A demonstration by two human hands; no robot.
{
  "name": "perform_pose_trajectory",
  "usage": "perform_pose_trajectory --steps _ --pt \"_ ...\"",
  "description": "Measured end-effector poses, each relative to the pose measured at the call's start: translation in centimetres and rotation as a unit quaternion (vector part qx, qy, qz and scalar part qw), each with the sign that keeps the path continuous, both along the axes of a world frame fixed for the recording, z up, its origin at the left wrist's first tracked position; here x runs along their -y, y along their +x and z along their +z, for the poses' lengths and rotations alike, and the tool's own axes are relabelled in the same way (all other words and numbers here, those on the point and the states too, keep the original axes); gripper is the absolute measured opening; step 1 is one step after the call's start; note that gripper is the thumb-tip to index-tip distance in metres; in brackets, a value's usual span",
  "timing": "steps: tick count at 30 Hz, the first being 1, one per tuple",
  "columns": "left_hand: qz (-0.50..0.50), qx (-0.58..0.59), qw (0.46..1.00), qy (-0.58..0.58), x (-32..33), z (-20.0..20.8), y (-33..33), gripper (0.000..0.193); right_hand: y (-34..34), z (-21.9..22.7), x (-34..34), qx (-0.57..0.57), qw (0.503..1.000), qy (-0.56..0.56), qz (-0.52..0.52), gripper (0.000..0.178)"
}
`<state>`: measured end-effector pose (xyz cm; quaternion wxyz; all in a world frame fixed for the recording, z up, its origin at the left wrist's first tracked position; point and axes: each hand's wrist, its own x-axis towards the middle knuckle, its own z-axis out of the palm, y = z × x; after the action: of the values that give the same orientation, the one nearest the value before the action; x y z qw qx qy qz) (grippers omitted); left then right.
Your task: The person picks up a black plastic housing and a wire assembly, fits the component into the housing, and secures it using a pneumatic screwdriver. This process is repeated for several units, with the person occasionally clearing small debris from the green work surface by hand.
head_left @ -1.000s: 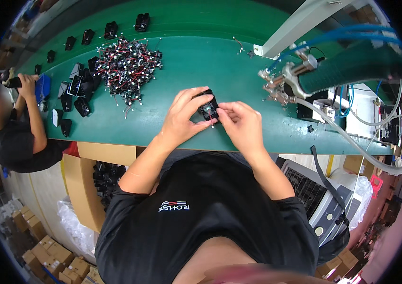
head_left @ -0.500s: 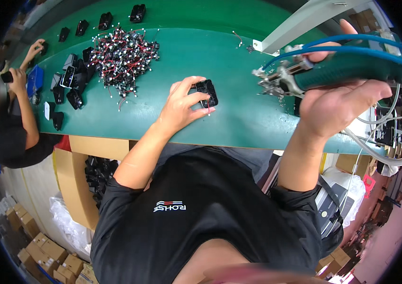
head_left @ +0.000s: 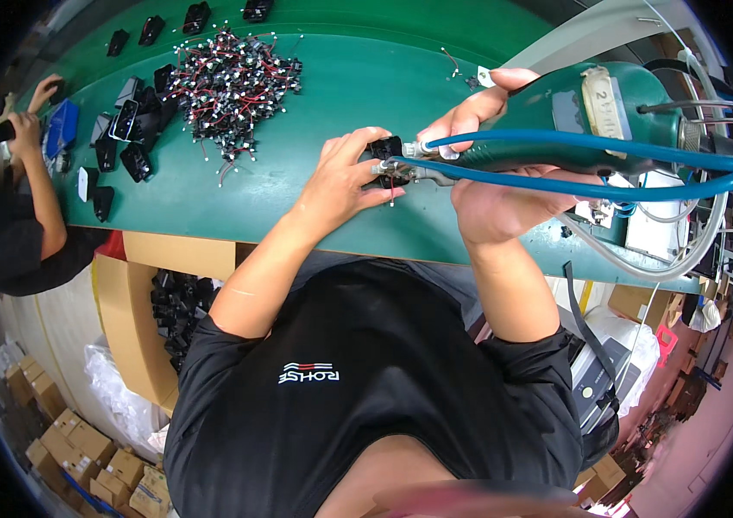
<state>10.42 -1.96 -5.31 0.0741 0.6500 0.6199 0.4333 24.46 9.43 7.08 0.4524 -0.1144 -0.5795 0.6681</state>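
My left hand [head_left: 336, 183] holds a small black plastic housing [head_left: 390, 145] on the green workbench, its fingers and thumb closed about the sides. A short red wire [head_left: 393, 193] with a white connector hangs out of the housing near my thumb. My right hand [head_left: 504, 203] is wrapped round a green pneumatic hand tool [head_left: 539, 116] fed by blue air hoses [head_left: 556, 142]. The tool's metal nose [head_left: 409, 170] reaches the housing between my left fingers; whether it touches the wire is hidden.
Left of my hands lies a heap of small wired parts [head_left: 232, 95]. Black housings [head_left: 135, 162] cluster beyond it, with several more along the far belt [head_left: 196, 17]. A co-worker [head_left: 17, 207] works at far left. A grey metal post [head_left: 595, 39] stands at back right.
My right hand has brought the pneumatic tool leftward, and its nose is now at the housing. The left hand has stayed almost in place, still holding the housing.
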Motion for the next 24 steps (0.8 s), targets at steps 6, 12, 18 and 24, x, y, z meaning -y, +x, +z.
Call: perform_pose_trajectory --steps 6,12,18,24 --pt "-0.002 -0.001 1.000 0.011 0.0 0.3 0.1 0.038 -0.8 -0.5 0.3 -0.053 0.998 -0.009 -0.038 0.126" --pt "0.001 0.000 1.000 0.012 -0.1 0.4 0.1 0.039 -0.1 -1.8 -0.5 -0.070 0.996 -0.039 0.044 0.118" --pt "0.003 0.006 1.000 -0.005 0.0 0.8 0.2 0.039 0.0 -2.7 -0.7 -0.062 0.996 -0.033 0.053 0.117" --pt "0.015 0.007 1.000 0.001 0.2 0.4 -0.2 0.055 -0.4 4.5 0.1 0.052 0.996 0.028 -0.072 0.126"
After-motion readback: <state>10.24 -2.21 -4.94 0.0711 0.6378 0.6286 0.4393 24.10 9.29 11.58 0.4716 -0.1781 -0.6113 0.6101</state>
